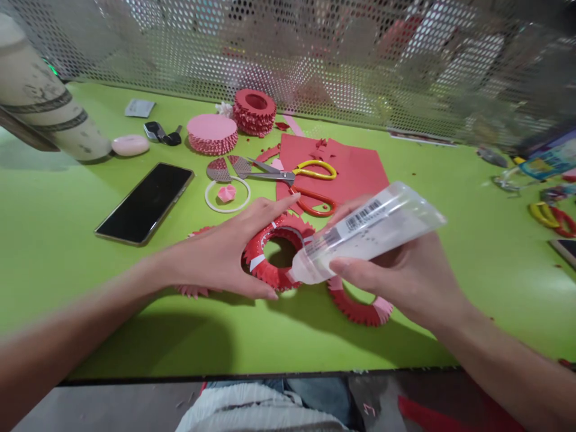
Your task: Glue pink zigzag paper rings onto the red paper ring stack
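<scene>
My left hand (225,255), its thumb and index finger spread around a stacked red paper ring (258,246) with jagged edges and white patches, steadies that ring on the table. A clear glue bottle (373,231) with a barcode label lies tilted in my right hand (405,279), gripped with the nozzle pointing down. The nozzle tip meets or nearly meets the ring's lower right rim; exact contact is unclear. Below the bottle, a flatter red and pink paper ring (355,312) is partly covered. More jagged paper pokes out beneath my left hand.
Yellow and orange-handled scissors (288,175) rest on red paper sheets (355,174). Behind stand pink discs (211,132) and stacked red rings (255,111). At left are a phone (146,204), keys (164,133) and a tall cup (49,96). A perforated metal screen (288,54) borders the back.
</scene>
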Demonstrator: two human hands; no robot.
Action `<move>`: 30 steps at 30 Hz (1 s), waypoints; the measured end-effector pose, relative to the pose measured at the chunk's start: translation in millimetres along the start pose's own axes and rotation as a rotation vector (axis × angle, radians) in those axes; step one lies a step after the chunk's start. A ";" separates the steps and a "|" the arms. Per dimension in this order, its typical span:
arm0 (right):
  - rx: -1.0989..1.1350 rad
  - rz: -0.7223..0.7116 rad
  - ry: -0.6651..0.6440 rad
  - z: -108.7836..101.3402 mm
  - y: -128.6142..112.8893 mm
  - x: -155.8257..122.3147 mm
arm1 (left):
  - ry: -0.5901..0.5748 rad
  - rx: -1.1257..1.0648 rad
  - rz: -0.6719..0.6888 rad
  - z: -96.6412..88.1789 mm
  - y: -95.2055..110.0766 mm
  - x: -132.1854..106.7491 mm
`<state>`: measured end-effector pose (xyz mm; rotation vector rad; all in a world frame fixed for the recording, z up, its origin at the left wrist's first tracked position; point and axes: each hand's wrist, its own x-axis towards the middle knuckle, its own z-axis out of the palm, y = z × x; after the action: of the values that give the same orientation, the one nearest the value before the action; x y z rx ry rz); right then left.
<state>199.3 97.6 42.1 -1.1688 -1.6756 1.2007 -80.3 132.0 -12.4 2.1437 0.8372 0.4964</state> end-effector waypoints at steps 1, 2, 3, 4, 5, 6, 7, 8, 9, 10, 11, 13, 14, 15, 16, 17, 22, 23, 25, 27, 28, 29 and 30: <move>-0.015 -0.005 0.002 -0.2 0.7 -0.6 | 0.007 0.003 -0.011 2.0 0.4 0.6; -0.024 -0.016 0.014 -1.4 1.4 -0.9 | 0.013 0.007 -0.017 3.6 1.0 1.1; -0.027 -0.033 0.032 -3.4 2.1 -1.0 | 0.017 0.011 -0.017 4.8 1.7 1.4; -0.029 -0.048 0.047 -6.1 2.7 -0.9 | 0.020 0.013 -0.015 5.4 2.4 1.5; -0.035 -0.059 0.056 -9.1 3.3 -0.7 | 0.022 0.013 -0.014 5.6 3.0 1.7; -0.043 -0.072 0.065 -12.4 3.8 -0.5 | 0.022 0.012 -0.011 5.3 3.3 1.7; -0.052 -0.085 0.071 -15.8 4.1 -0.4 | 0.023 0.011 -0.010 4.5 3.3 1.7; -0.060 -0.095 0.074 -19.0 4.1 -0.3 | 0.022 0.010 -0.006 3.2 3.1 1.6; -0.064 -0.101 0.078 -22.0 3.7 -0.3 | 0.017 0.008 -0.003 1.4 2.5 1.4; -0.060 -0.104 0.091 -24.6 2.9 -0.2 | 0.013 0.006 -0.001 -1.0 1.7 1.1; -0.052 -0.101 0.110 -26.5 1.6 0.0 | 0.010 0.006 -0.002 -3.8 0.6 0.5; -0.040 -0.095 0.155 -27.7 -1.6 0.6 | 0.005 0.021 -0.014 -10.0 -1.7 -1.0; -0.034 -0.100 0.180 -26.9 -3.1 1.2 | 0.004 0.035 -0.021 -12.9 -2.7 -1.9; -0.026 -0.103 0.192 -25.1 -4.1 1.8 | 0.005 0.051 -0.029 -15.2 -3.6 -2.8; -0.010 -0.101 0.184 -22.4 -4.4 2.6 | 0.003 0.065 -0.030 -16.8 -4.3 -3.5; 0.016 -0.091 0.157 -19.1 -3.9 3.4 | -0.002 0.072 -0.030 -17.3 -4.7 -3.9; 0.133 -0.023 -0.045 -4.5 7.3 7.4 | 0.016 0.032 0.000 -7.8 -3.1 -1.0; 0.138 -0.023 -0.051 -3.7 9.3 7.7 | 0.023 0.028 -0.004 -5.3 -2.2 0.0; 0.130 -0.031 -0.032 -4.5 11.5 7.9 | 0.029 0.023 -0.019 -1.8 -0.3 1.6; 0.099 -0.035 -0.007 -7.6 11.3 7.8 | 0.033 0.020 -0.025 -0.4 1.3 2.5; 0.081 -0.042 0.008 -9.5 10.8 7.9 | 0.032 0.020 -0.025 -0.1 1.9 2.7; 0.061 -0.052 0.027 -11.4 10.3 8.1 | 0.031 0.021 -0.025 0.1 2.3 2.9; 0.041 -0.064 0.048 -13.3 10.0 8.4 | 0.032 0.022 -0.026 0.3 2.6 3.0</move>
<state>211.5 110.6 36.8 -1.1026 -1.6333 1.1537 -76.9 132.6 -10.4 2.1475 0.8908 0.5116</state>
